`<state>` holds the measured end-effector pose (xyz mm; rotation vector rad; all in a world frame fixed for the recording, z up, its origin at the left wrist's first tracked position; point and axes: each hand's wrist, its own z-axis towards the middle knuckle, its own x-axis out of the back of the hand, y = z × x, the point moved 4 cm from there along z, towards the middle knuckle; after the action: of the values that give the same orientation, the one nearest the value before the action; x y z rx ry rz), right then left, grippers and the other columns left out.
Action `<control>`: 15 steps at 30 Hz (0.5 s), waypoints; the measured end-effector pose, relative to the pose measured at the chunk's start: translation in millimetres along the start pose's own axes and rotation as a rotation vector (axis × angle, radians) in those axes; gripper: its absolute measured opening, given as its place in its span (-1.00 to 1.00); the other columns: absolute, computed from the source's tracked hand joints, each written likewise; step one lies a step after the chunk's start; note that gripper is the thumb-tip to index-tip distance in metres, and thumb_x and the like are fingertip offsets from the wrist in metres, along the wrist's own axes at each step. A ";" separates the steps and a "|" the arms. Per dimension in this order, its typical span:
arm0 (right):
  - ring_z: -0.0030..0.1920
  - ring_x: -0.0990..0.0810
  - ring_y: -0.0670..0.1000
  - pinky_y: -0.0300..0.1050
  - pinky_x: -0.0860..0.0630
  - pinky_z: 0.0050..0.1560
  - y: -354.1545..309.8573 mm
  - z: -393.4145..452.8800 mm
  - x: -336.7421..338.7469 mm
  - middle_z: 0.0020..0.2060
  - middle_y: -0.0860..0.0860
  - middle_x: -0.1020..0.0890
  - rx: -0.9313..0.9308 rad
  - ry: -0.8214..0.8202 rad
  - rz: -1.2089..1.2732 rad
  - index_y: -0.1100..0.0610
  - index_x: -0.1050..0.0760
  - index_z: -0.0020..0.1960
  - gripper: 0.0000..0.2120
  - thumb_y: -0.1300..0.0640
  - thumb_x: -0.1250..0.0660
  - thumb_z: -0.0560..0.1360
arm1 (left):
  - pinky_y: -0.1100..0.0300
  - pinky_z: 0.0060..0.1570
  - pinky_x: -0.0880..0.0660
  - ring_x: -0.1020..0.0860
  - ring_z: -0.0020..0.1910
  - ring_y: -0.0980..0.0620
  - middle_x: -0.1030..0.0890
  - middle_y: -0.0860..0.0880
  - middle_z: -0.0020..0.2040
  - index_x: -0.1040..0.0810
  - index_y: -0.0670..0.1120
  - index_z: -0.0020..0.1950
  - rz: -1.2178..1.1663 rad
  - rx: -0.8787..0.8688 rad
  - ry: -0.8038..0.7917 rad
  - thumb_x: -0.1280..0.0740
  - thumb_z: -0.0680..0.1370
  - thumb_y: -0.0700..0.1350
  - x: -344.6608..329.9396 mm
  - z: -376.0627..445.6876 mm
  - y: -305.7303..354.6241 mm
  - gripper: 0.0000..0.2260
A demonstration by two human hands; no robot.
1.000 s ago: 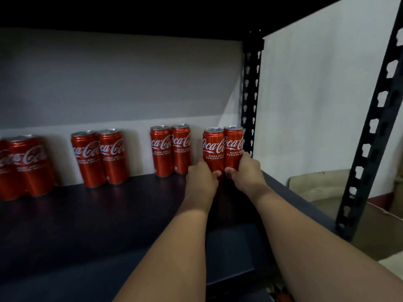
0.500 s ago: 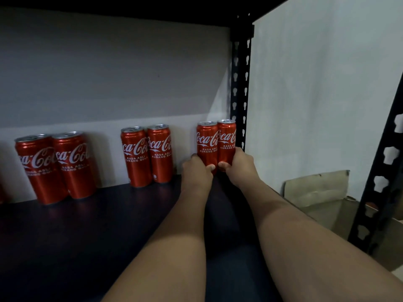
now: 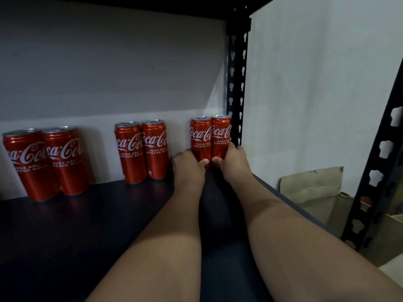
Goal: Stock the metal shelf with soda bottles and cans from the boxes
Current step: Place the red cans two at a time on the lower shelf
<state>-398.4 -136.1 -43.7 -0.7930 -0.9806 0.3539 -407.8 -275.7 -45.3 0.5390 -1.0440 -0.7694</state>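
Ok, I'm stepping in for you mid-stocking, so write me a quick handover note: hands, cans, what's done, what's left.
Left hand grips the left can of the rightmost pair; right hand grips the right can, hard against the rear upright post.
Both cans stand upright at the back of the dark shelf, touching each other.
Done: two more pairs along the back wall, the middle pair and the left pair.
Left: let go, fetch more; the front of the shelf is unstocked. An open cardboard box sits beyond the right edge; its contents are hidden.
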 end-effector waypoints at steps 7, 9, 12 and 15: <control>0.36 -0.47 0.20 0.17 -0.41 0.37 2.2 2.3 -2.3 0.35 0.16 -0.43 0.006 0.002 0.004 0.11 -0.22 0.52 -0.36 0.05 -0.43 0.56 | 0.02 0.22 -0.52 -0.59 0.26 -0.16 -0.62 -0.17 0.24 -0.58 -0.18 0.29 0.031 0.012 0.022 -0.48 0.57 0.02 2.5 -3.4 2.4 -0.61; 0.38 -0.45 0.19 0.17 -0.40 0.38 3.4 1.4 -2.0 0.37 0.15 -0.41 0.011 0.002 0.010 0.11 -0.20 0.53 -0.34 0.06 -0.44 0.56 | 0.02 0.20 -0.53 -0.59 0.25 -0.16 -0.61 -0.17 0.24 -0.58 -0.18 0.29 0.021 0.023 0.017 -0.47 0.57 0.02 2.9 -4.9 2.7 -0.61; 0.40 -0.43 0.20 0.17 -0.40 0.41 5.7 -4.7 -0.3 0.38 0.16 -0.38 0.024 -0.013 -0.039 0.13 -0.16 0.54 -0.27 0.11 -0.48 0.52 | 0.01 0.20 -0.55 -0.61 0.23 -0.15 -0.64 -0.17 0.22 -0.60 -0.17 0.26 0.004 0.031 0.008 -0.49 0.55 0.02 5.2 -8.9 1.4 -0.62; 0.37 -0.44 0.20 0.15 -0.41 0.40 4.8 -20.1 7.2 0.34 0.16 -0.38 0.044 0.001 -0.080 0.15 -0.20 0.51 -0.30 0.18 -0.49 0.50 | -0.01 0.20 -0.56 -0.61 0.24 -0.16 -0.62 -0.18 0.25 -0.58 -0.18 0.28 -0.035 0.054 -0.001 -0.51 0.55 -0.02 12.4 -21.0 1.8 -0.61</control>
<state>-377.3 -137.3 -49.1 -0.7123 -0.9973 0.3046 -384.6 -283.4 -45.8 0.6049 -1.0608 -0.7743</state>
